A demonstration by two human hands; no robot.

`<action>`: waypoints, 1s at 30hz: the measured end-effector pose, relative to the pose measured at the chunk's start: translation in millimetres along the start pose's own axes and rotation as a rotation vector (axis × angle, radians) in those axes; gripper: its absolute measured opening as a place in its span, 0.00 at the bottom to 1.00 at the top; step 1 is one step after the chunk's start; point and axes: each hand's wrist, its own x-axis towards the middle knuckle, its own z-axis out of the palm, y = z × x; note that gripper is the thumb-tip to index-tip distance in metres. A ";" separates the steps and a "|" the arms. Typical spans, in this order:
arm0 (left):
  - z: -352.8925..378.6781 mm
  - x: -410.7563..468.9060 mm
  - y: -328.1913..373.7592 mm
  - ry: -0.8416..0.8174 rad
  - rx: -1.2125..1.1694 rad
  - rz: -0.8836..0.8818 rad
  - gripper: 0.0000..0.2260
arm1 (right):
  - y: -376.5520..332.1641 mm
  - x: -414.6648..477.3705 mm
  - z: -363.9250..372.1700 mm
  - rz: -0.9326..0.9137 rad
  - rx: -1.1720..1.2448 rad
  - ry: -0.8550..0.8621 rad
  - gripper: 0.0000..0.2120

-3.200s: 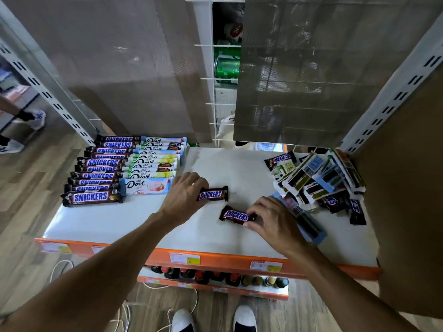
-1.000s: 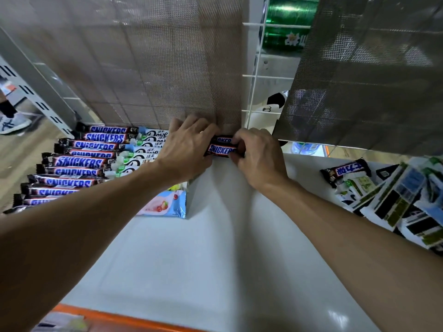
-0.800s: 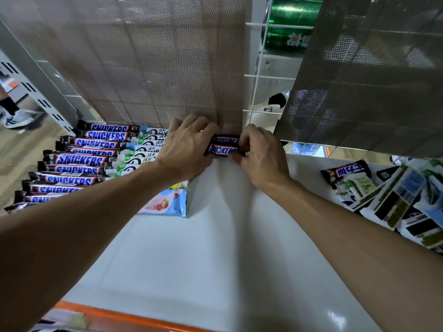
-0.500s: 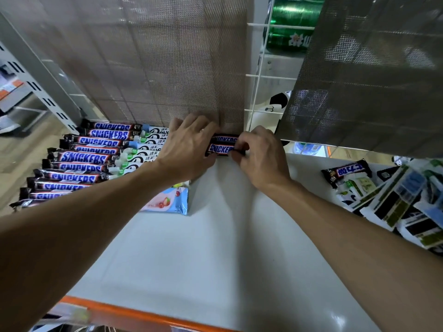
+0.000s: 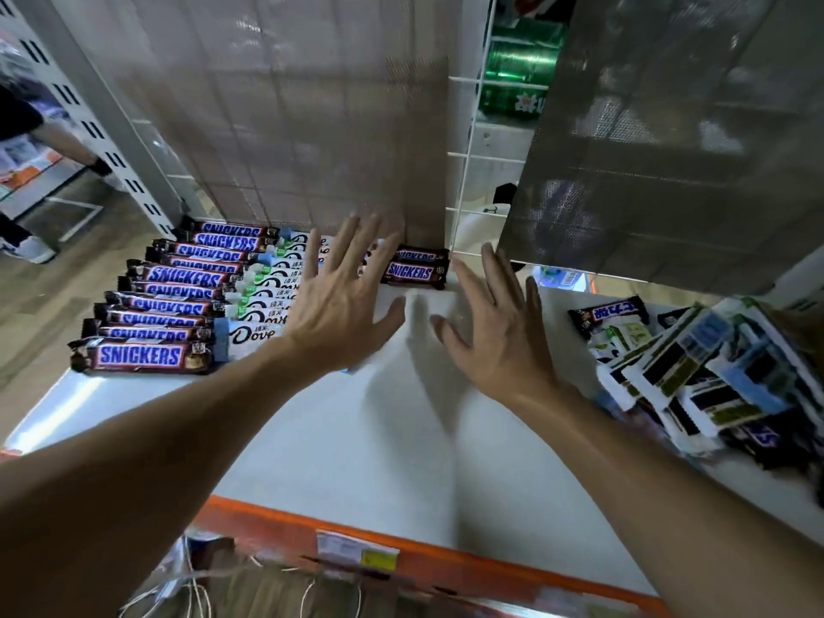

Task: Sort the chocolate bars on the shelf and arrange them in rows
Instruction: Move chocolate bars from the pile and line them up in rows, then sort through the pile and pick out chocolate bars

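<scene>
Two short Snickers bars [image 5: 414, 269] lie side by side at the back of the white shelf [image 5: 356, 439], against the mesh backing. My left hand [image 5: 343, 305] hovers just left of them with fingers spread, holding nothing. My right hand [image 5: 495, 332] hovers just right of them, fingers also spread and empty. A row of long Snickers bars [image 5: 151, 301] fills the shelf's left side, with a row of Dove bars [image 5: 267, 301] beside it, partly hidden by my left hand. A loose pile of mixed bars [image 5: 695, 376] lies at the right.
The shelf has an orange front edge [image 5: 401, 555] with price tags. Grey perforated uprights [image 5: 89, 118] and mesh panels stand behind. Green bottles [image 5: 517, 69] show through a wire grid at the back. A person's legs and shoe [image 5: 26, 247] are at the far left.
Both hands have let go of the two short Snickers bars at the back of the shelf and pulled back toward me with fingers spread. The bars stay against the backing.
</scene>
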 end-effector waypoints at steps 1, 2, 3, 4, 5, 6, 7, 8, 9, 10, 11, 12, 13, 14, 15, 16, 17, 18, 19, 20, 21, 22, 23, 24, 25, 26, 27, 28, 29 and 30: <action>-2.8 -6.1 3.4 -0.002 -0.002 -0.015 0.34 | 0.1 -6.2 -5.5 0.001 -0.002 -0.015 0.32; -5.6 -12.2 7.3 -0.001 -0.001 -0.026 0.34 | 0.0 -12.0 -11.3 -0.002 -0.011 -0.026 0.32; -7.2 -18.1 11.0 -0.003 0.001 -0.037 0.35 | -0.3 -17.5 -16.6 0.001 -0.023 -0.035 0.32; -10.8 -24.2 16.2 -0.002 0.006 -0.048 0.35 | -0.4 -22.7 -23.9 0.008 -0.033 -0.045 0.32; -14.0 -29.8 21.0 -0.003 0.011 -0.056 0.35 | -0.5 -27.4 -30.5 0.018 -0.039 -0.059 0.32; -19.6 -34.5 26.7 -0.003 0.016 -0.058 0.34 | -0.8 -31.4 -39.0 0.030 -0.046 -0.073 0.32; -25.0 -38.8 32.1 -0.004 0.017 -0.055 0.34 | -0.5 -35.4 -45.7 0.039 -0.055 -0.083 0.32; -30.1 -42.4 36.7 -0.006 0.017 -0.050 0.34 | -0.1 -38.9 -51.1 0.044 -0.062 -0.080 0.32; -38.6 -45.7 42.6 -0.011 0.018 -0.039 0.33 | -0.2 -43.5 -59.8 0.047 -0.062 -0.066 0.32; -46.6 -48.6 48.2 -0.017 0.017 -0.028 0.33 | -0.3 -47.4 -68.0 0.050 -0.056 -0.053 0.32; -56.0 -50.9 53.7 -0.021 0.014 -0.024 0.33 | -0.5 -50.8 -77.4 0.057 -0.051 -0.049 0.32; -65.1 -52.3 59.1 -0.021 0.005 -0.026 0.33 | -0.9 -53.7 -86.4 0.067 -0.051 -0.051 0.32; -72.3 -53.7 63.9 -0.026 -0.008 -0.032 0.32 | -1.3 -56.6 -94.1 0.075 -0.057 -0.056 0.33; -79.6 -55.2 68.9 -0.034 -0.021 -0.040 0.32 | -1.6 -59.8 -101.6 0.077 -0.063 -0.058 0.33; -89.0 -55.3 74.3 -0.041 -0.030 -0.043 0.32 | -1.9 -62.1 -112.4 0.078 -0.071 -0.056 0.33; -97.9 -55.6 79.4 -0.041 -0.037 -0.043 0.32 | -2.2 -64.4 -123.5 0.082 -0.083 -0.054 0.33; -104.8 -56.9 84.2 -0.043 -0.045 -0.039 0.32 | -2.2 -67.2 -132.1 0.087 -0.098 -0.059 0.33; -110.8 -58.8 89.1 -0.047 -0.052 -0.035 0.32 | -2.1 -71.1 -139.7 0.093 -0.108 -0.065 0.33; -118.1 -60.3 94.2 -0.047 -0.058 -0.028 0.32 | -1.6 -75.6 -149.0 0.096 -0.103 -0.062 0.33; -124.0 -61.7 98.7 -0.047 -0.063 -0.023 0.32 | -1.2 -80.4 -156.9 0.097 -0.091 -0.054 0.33; -129.9 -63.2 104.3 -0.047 -0.071 -0.021 0.32 | -0.3 -86.1 -165.0 0.097 -0.079 -0.049 0.33; -134.0 -64.9 109.1 -0.049 -0.082 -0.019 0.32 | 1.4 -92.0 -171.4 0.095 -0.075 -0.052 0.34; -136.0 -66.3 112.7 -0.054 -0.097 -0.018 0.32 | 4.1 -97.4 -175.6 0.093 -0.078 -0.059 0.34; -139.2 -67.2 117.8 -0.060 -0.112 -0.013 0.32 | 7.8 -103.6 -180.9 0.093 -0.086 -0.064 0.34; -141.1 -67.8 122.3 -0.066 -0.122 -0.004 0.32 | 12.3 -109.2 -184.4 0.096 -0.094 -0.065 0.34; -143.2 -67.4 128.3 -0.069 -0.128 0.009 0.32 | 17.2 -114.8 -188.9 0.107 -0.101 -0.066 0.34; -144.3 -67.4 135.0 -0.071 -0.132 0.025 0.32 | 22.0 -120.2 -192.2 0.119 -0.108 -0.069 0.34; -144.1 -68.2 141.1 -0.074 -0.138 0.036 0.32 | 25.5 -125.5 -194.6 0.127 -0.114 -0.072 0.34; -144.2 -68.1 149.0 -0.075 -0.144 0.053 0.32 | 29.7 -130.9 -197.3 0.135 -0.117 -0.067 0.34; -143.2 -67.9 156.0 -0.077 -0.150 0.072 0.32 | 32.9 -135.8 -199.6 0.144 -0.114 -0.062 0.34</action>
